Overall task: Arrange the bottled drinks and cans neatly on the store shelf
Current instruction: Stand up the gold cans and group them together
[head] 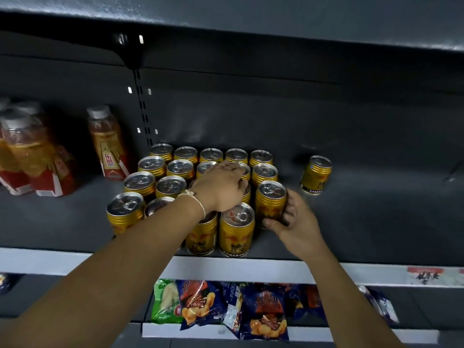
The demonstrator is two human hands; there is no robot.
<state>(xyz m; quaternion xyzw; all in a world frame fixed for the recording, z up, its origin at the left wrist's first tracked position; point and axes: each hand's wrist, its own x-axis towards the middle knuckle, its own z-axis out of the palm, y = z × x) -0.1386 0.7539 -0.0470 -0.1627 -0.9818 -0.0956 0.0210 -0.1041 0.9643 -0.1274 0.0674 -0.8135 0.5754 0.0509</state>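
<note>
Several gold cans (180, 169) stand in rows on the dark store shelf (351, 222). My left hand (221, 187) reaches over the block and its fingers curl over the top of a can in the middle rows. My right hand (292, 222) grips the side of a gold can (270, 197) at the right end of the block. One more gold can (315, 175) stands alone farther right. An orange drink bottle (108, 144) with a red label stands left of the cans.
A shrink-wrapped pack of orange bottles (32, 156) sits at the far left. The shelf's white front edge (226, 268) carries a price tag (426, 275). Snack bags (266, 312) lie on the shelf below. Another shelf overhangs above.
</note>
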